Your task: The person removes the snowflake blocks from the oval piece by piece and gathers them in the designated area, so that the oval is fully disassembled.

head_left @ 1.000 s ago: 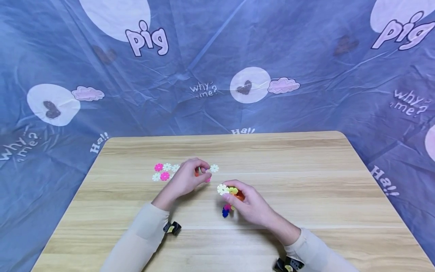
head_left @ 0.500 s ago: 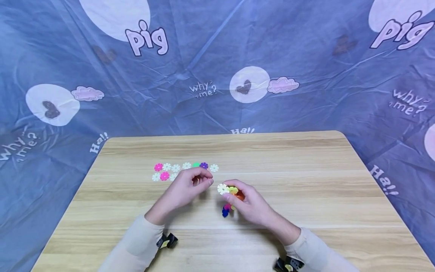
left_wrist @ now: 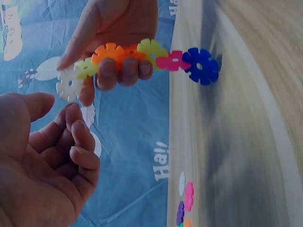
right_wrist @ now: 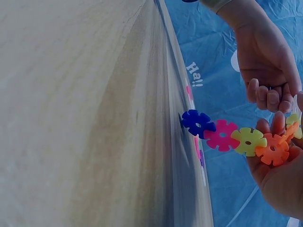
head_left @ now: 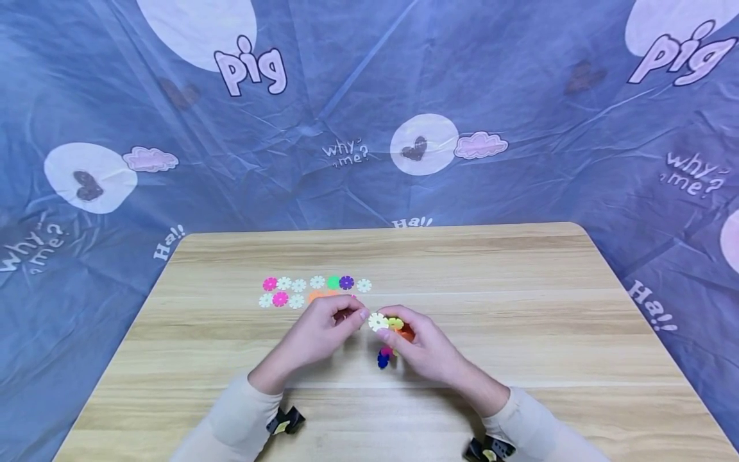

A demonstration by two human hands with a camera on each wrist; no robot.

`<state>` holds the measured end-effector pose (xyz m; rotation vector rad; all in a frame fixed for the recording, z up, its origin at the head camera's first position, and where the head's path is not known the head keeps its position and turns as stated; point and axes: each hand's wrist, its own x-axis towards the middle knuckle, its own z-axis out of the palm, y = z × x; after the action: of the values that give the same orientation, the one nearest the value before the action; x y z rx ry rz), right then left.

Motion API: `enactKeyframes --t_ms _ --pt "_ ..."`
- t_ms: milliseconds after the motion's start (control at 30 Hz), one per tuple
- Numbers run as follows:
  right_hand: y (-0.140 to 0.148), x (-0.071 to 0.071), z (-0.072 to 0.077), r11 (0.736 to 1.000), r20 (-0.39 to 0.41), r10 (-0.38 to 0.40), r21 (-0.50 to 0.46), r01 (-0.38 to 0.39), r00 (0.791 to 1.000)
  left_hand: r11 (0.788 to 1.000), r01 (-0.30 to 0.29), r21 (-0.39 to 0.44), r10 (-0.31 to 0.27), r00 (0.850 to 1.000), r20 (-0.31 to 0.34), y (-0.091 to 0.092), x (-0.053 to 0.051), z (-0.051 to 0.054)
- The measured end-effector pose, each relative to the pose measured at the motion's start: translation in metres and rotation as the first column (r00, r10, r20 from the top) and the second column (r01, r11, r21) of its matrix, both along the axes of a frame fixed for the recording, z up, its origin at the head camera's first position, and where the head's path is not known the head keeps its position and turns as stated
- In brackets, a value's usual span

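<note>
My right hand (head_left: 424,350) grips a chain of interlocking plastic snowflake discs. In the left wrist view a white disc (left_wrist: 69,85) heads the chain, followed by yellow and orange pieces partly hidden by the fingers. Beyond the fingers come a yellow disc (left_wrist: 152,53), a pink disc (left_wrist: 173,61) and a blue disc (left_wrist: 200,66) at the free end. My left hand (head_left: 323,327) is close beside the white disc, thumb and fingertips near its edge. Its fingers are loosely curled, and nothing shows between thumb and fingers in the left wrist view; whether it touches the disc is unclear.
Several loose discs lie in two rows on the wooden table (head_left: 491,276), behind my left hand, including a green disc (head_left: 333,282), a purple disc (head_left: 346,282) and a pink disc (head_left: 280,299). Left forearm and hand partly cover the nearer row. A blue printed cloth (head_left: 323,192) hangs behind the table.
My left hand has drawn back from the loose discs toward the right hand, uncovering the white, green and purple discs in the far row. The right hand and its chain have stayed in place.
</note>
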<state>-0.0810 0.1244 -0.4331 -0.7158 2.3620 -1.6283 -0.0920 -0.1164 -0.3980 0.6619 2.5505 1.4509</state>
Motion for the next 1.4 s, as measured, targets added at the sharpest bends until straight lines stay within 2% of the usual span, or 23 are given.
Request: enactKeyframes --t_ms 233,367,500,633,800,933,1100,1400 --pt "-0.001 0.002 0.002 1.000 -0.014 0.000 0.020 0.000 1.000 1.000 -0.011 0.002 0.010 0.994 0.111 0.005 0.005 0.001" --pt "-0.001 0.003 0.003 0.999 0.007 -0.003 0.036 0.002 1.000 0.999 -0.040 0.018 0.037 0.986 0.162 0.005 0.006 0.001" --pt "0.001 0.002 0.002 0.998 0.017 -0.005 0.058 0.004 1.000 0.997 -0.076 0.035 0.068 0.981 0.184 0.002 0.005 0.001" --pt "0.002 0.001 0.002 0.994 -0.005 0.026 0.109 -0.026 1.000 0.994 -0.101 0.052 0.089 0.979 0.184 -0.001 0.006 -0.001" --pt "0.003 0.002 0.000 0.983 -0.071 0.077 0.169 -0.064 0.995 0.992 -0.109 0.062 0.095 0.975 0.203 0.000 0.008 -0.003" --pt "0.002 0.003 0.000 0.984 -0.113 0.089 0.167 -0.070 0.990 0.993 -0.097 0.073 0.078 0.968 0.237 0.004 0.010 -0.006" --pt "0.001 0.004 0.002 0.983 -0.143 0.105 0.165 -0.081 0.984 0.990 -0.113 0.084 0.084 0.955 0.285 0.007 0.014 -0.006" --pt "0.000 0.004 0.002 0.984 -0.196 0.134 0.145 -0.106 0.972 0.989 -0.111 0.097 0.072 0.938 0.339 0.004 0.017 0.002"
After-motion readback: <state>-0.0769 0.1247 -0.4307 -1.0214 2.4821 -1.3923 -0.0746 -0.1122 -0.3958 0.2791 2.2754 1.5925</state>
